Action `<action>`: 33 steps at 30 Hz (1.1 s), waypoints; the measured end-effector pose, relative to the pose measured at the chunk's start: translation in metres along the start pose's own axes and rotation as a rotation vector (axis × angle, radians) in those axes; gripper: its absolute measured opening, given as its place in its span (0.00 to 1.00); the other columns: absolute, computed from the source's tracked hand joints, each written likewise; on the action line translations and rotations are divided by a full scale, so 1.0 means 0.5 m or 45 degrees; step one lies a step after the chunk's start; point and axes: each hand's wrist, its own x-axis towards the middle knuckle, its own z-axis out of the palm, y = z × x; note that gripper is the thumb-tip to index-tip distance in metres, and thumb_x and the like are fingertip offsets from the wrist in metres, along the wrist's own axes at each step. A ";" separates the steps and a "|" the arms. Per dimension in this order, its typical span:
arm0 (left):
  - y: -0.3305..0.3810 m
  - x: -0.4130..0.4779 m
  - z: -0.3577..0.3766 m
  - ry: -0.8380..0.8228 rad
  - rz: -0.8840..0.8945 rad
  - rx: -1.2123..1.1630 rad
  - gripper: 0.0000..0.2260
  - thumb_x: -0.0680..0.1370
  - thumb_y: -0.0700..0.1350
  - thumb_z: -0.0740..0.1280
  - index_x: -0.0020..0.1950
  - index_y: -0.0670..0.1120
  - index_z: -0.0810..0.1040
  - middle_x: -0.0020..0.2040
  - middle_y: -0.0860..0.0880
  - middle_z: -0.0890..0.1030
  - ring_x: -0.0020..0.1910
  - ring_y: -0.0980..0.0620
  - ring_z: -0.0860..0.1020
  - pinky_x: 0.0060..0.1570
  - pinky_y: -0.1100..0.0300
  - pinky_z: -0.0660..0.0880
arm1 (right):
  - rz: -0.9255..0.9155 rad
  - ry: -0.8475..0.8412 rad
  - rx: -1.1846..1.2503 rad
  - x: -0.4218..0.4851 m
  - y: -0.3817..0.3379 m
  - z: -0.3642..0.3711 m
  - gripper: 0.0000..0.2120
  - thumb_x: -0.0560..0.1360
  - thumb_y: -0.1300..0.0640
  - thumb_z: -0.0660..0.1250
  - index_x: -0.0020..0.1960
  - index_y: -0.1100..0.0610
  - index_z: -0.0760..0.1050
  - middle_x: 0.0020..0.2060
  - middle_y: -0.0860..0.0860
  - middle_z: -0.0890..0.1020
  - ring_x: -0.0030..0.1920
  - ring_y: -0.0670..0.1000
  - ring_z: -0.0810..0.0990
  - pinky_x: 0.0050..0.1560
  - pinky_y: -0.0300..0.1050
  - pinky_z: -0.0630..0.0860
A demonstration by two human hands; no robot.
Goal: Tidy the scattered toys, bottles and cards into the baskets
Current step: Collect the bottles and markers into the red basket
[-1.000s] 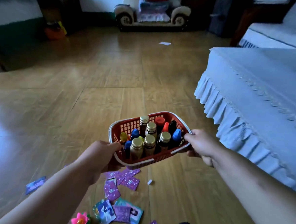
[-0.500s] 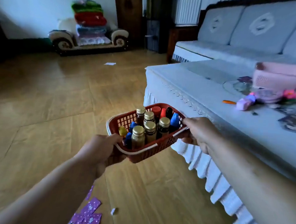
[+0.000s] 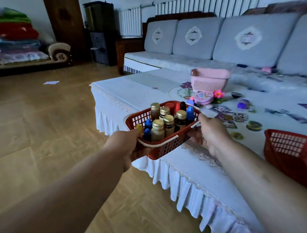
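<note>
1. Holding the small red basket [image 3: 165, 148] by both ends, a person stands beside the low worktop [image 3: 132, 89].
2. The left grip [image 3: 123, 147] is closed on the near left end of the basket, with the thumb on the rim.
3. The right grip [image 3: 211, 136] is closed on the far right end, by the white handle.
4. The basket is up over the edge of the worktop and tilts a little. I cannot tell if its bottom touches the cloth.
5. Inside it, bottles [image 3: 168, 126] stand upright, packed close together. Some are brown with gold caps [image 3: 158, 123], some are small with blue caps [image 3: 148, 124], and one at the back has a red cap [image 3: 169, 105].
6. A pink basket [image 3: 209, 80] stands further back on the worktop. Just in front of it are a round pink toy [image 3: 204, 97] and a pink flower toy [image 3: 218, 94].
7. Many cards [image 3: 240, 117] lie spread on the worktop, to the right of the held basket.
8. Another basket, the big red basket [image 3: 291, 153], sits at the right side of the worktop.
9. A grey sofa [image 3: 227, 41] stands behind the worktop, with small things on its seat.
10. One white paper [image 3: 51, 82] lies on the wooden floor [image 3: 39, 126], far off to the left.
</note>
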 end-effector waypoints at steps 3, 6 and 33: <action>-0.003 0.005 0.076 -0.094 -0.007 -0.014 0.05 0.81 0.38 0.63 0.51 0.36 0.76 0.35 0.42 0.80 0.20 0.52 0.78 0.19 0.64 0.73 | 0.006 0.078 0.031 0.019 0.007 -0.042 0.14 0.82 0.49 0.55 0.50 0.57 0.74 0.37 0.56 0.81 0.34 0.53 0.82 0.27 0.43 0.77; -0.014 0.020 0.140 -0.167 -0.014 -0.008 0.09 0.81 0.38 0.63 0.59 0.35 0.75 0.38 0.41 0.80 0.22 0.51 0.79 0.20 0.63 0.74 | 0.007 0.167 0.085 0.042 0.018 -0.080 0.14 0.82 0.48 0.55 0.49 0.56 0.74 0.42 0.57 0.80 0.38 0.54 0.81 0.38 0.50 0.81; -0.097 0.032 0.194 -0.540 -0.244 0.017 0.20 0.81 0.44 0.64 0.72 0.40 0.66 0.71 0.34 0.69 0.59 0.39 0.78 0.57 0.47 0.75 | -0.265 0.086 -0.446 -0.010 0.115 -0.089 0.14 0.75 0.51 0.59 0.57 0.50 0.77 0.48 0.48 0.84 0.47 0.51 0.83 0.51 0.53 0.80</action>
